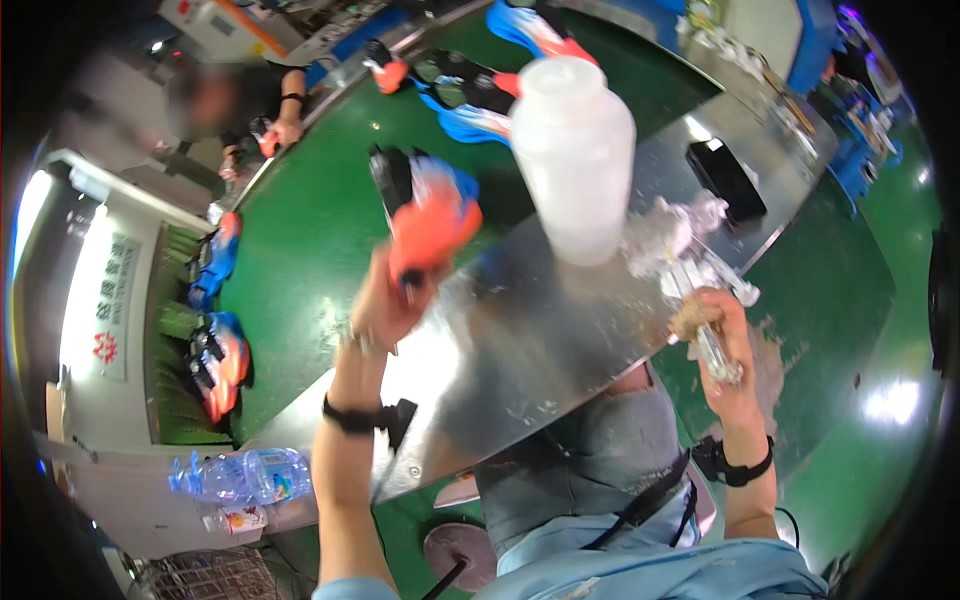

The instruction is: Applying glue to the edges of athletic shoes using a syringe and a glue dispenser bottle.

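My left hand (385, 305) is closed on an orange, blue and black sneaker (430, 225), raised over the green table and blurred by motion. My right hand (735, 365), past the metal table's front edge, wraps round a slim, pale, shiny tool (715, 352) with a tan wad by the fingers; its exact kind is unclear. Beyond that hand, crumpled white tissue (665, 235) lies on the metal top. A translucent white plastic jug (580, 160) stands upright between the two hands, farther back.
A black phone (725, 180) lies at the right. More sneakers (465, 85) rest at the far side, and others (225, 365) sit on a green conveyor (185, 400) at left. Plastic bottles (245, 475) lie near left. Another person's hand (287, 132) is across the table.
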Demonstrator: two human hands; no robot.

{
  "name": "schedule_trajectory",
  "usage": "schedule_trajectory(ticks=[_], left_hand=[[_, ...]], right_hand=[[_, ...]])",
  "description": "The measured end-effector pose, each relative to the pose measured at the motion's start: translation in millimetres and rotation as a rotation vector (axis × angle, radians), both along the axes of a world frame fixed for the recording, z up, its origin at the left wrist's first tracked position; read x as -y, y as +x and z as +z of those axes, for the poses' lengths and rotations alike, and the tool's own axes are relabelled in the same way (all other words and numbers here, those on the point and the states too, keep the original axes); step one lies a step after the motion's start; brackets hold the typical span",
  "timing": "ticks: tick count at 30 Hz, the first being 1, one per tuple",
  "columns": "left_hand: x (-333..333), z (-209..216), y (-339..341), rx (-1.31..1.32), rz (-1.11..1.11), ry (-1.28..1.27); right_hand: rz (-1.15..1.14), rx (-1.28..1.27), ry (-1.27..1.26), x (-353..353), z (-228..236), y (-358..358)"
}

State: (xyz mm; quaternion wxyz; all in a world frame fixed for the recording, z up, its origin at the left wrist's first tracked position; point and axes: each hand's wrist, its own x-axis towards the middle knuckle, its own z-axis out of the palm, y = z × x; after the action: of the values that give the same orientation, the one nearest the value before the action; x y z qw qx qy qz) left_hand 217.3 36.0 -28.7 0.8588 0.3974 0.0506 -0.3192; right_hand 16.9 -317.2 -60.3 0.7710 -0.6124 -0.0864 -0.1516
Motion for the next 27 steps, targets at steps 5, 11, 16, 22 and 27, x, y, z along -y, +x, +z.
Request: schedule_trajectory(ticks=[5, 11, 16, 22, 27], left_hand=[[-61.2, -14.3, -215.8, 0.060, 0.177, 0.136], [-112.7, -1.5, -362.8, -0.187, 0.611, 0.493], [-129.2, 12.2, -319.8, 0.265, 0.714, 1.008], [-69.5, 30.2, -211.2, 0.646, 1.024, 0.584], [-24.8, 59.5, -161.0, 1.248, 0.679, 0.610]], right_hand=[[-0.052, -0.069, -0.018, -8.7, 6.4, 8.8], [-0.048, -0.093, -0.033, -16.0, 8.7, 12.5], [-0.115, 0.026, -0.122, -14.3, -1.7, 15.7], [-0.130, 0.054, -0.031, -26.9, 16.7, 10.8], [0.197, 0.109, 0.100, -48.7, 85.1, -15.5]])
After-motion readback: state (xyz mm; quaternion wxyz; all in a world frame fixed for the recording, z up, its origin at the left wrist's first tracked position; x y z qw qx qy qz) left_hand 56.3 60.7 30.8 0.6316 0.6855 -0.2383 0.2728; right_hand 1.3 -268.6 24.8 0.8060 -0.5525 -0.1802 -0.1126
